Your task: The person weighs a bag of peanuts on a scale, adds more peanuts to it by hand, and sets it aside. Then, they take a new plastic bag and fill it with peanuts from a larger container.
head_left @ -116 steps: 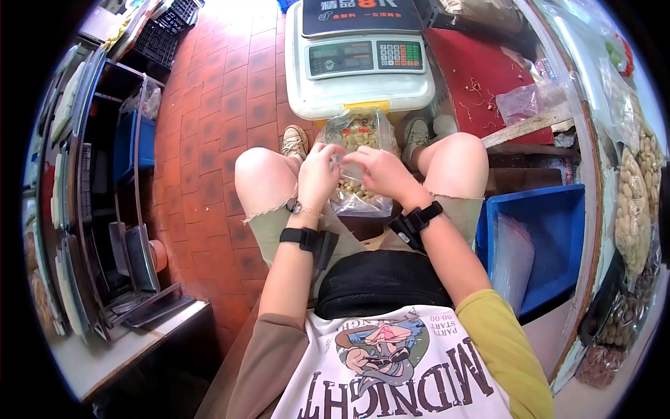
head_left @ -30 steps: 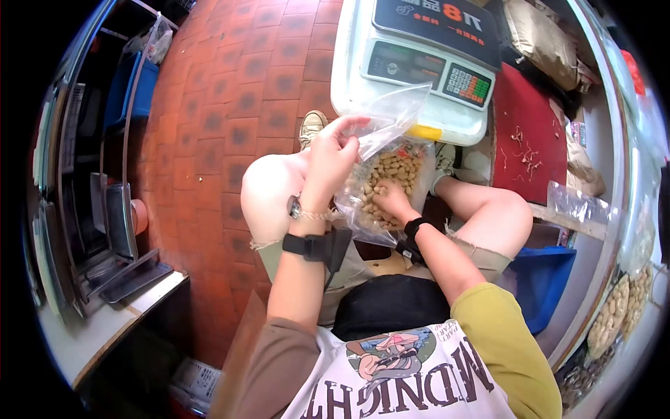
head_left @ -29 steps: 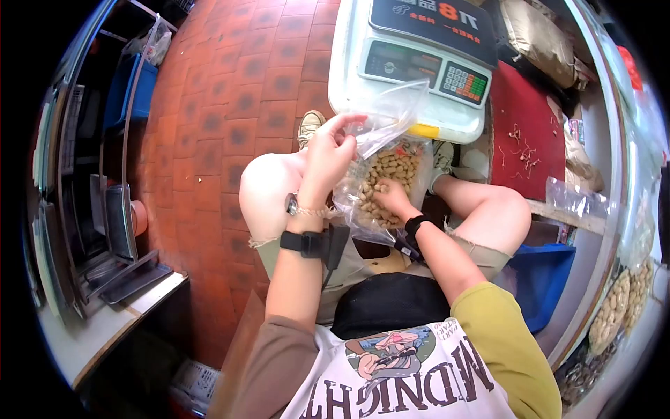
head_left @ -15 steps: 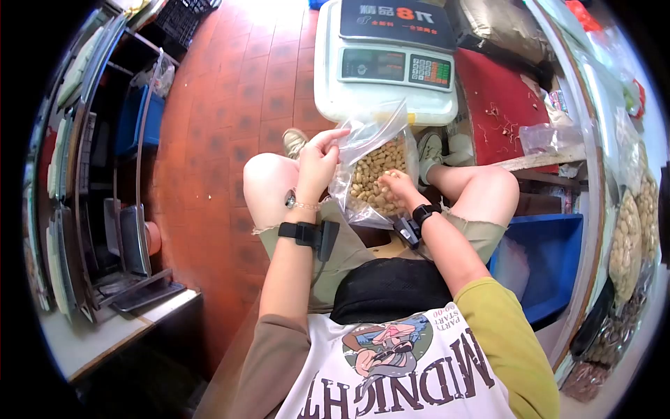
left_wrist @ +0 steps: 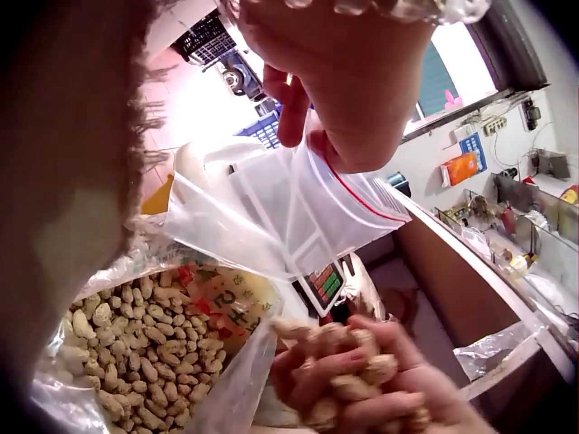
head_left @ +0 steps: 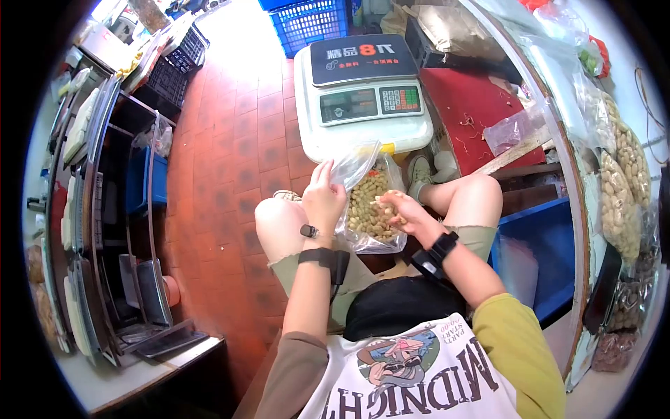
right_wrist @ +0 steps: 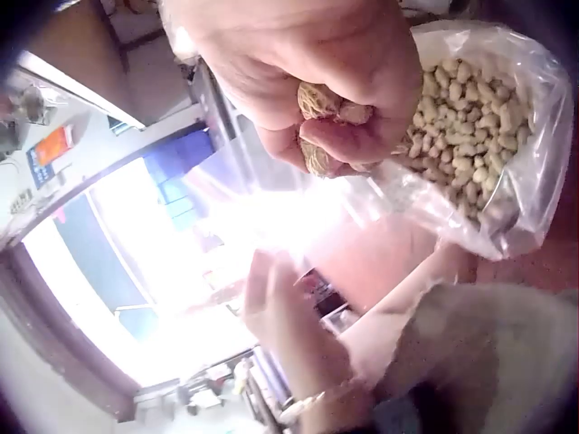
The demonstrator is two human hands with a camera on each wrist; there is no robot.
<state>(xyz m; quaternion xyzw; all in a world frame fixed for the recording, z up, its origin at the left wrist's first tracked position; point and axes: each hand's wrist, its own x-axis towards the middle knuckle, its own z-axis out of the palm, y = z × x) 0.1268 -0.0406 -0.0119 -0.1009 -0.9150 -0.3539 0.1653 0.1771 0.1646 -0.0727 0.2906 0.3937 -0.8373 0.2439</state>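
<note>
My left hand (head_left: pixel 324 201) pinches the edge of a clear zip bag (left_wrist: pixel 298 203) with a red line along its top. The zip bag hangs tilted, its mouth apart, above a larger clear plastic bag (right_wrist: pixel 554 172) between the knees. Many unshelled peanuts (left_wrist: pixel 149 353) fill that larger bag. With fingers curled, my right hand (head_left: pixel 413 218) holds a handful of peanuts (left_wrist: pixel 355 387) over the larger bag's right side. In the left wrist view this handful is just below the zip bag. Several shells show between the fingers in the right wrist view.
A digital scale (head_left: pixel 366 105) on a white lidded box stands ahead. On the right are a red board (head_left: pixel 474 112), a blue bin (head_left: pixel 537 241) and hanging bags of peanuts (head_left: pixel 620 202). Racks of trays (head_left: pixel 84 209) line the left, beside the red tile floor (head_left: pixel 230 174).
Earlier both hands worked at the zip bag; then my right hand reached into the peanuts. It has now lifted out a handful. My left hand keeps holding the zip bag. The head view has shifted.
</note>
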